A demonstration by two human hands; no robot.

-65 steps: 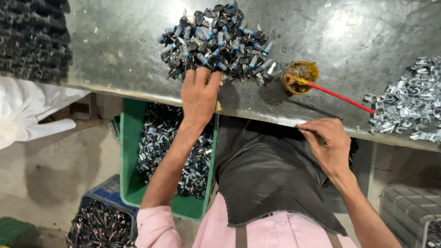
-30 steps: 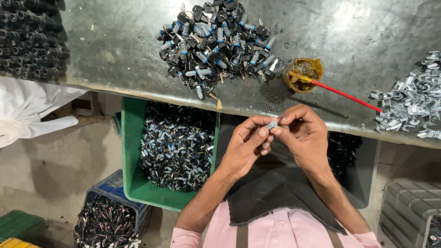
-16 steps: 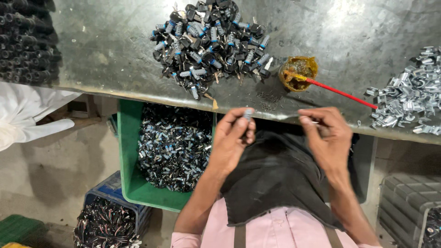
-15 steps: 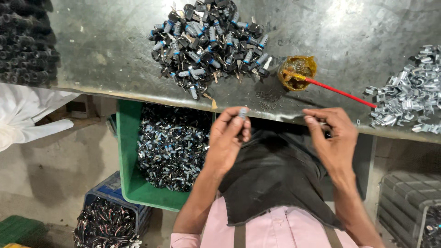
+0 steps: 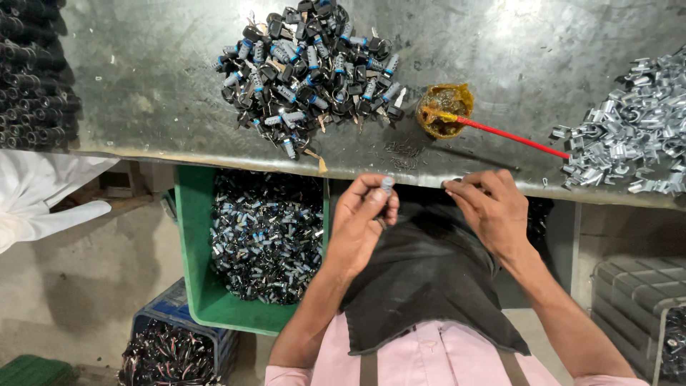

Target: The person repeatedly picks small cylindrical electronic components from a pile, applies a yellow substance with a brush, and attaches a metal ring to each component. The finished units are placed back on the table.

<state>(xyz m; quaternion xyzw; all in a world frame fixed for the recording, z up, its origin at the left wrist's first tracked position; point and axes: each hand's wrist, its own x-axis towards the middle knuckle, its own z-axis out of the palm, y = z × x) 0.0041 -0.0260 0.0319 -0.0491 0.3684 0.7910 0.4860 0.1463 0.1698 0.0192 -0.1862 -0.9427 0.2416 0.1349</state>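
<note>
My left hand (image 5: 363, 221) is shut on a small silver lock cylinder (image 5: 386, 185), held upright between thumb and fingers just below the metal table's front edge (image 5: 214, 154). My right hand (image 5: 489, 211) rests at that edge with its fingertips pinched at a tiny part too small to make out. A black cloth (image 5: 421, 279) lies over my lap under both hands. Beyond my left hand, on the table, sits a pile of black and silver lock cylinders with keys (image 5: 307, 61).
A small yellow cup of grease (image 5: 444, 109) with a red-handled brush (image 5: 511, 136) stands beyond my right hand. Silver metal clips (image 5: 636, 129) are heaped at the right. A green bin (image 5: 193, 279) of cylinders stands below the table, dark parts (image 5: 32, 71) at the far left, white cloth (image 5: 43, 196) beside it.
My left hand came back from the pile with a cylinder, met my right hand above my lap, and then the two hands moved apart; my right hand went to the table edge.
</note>
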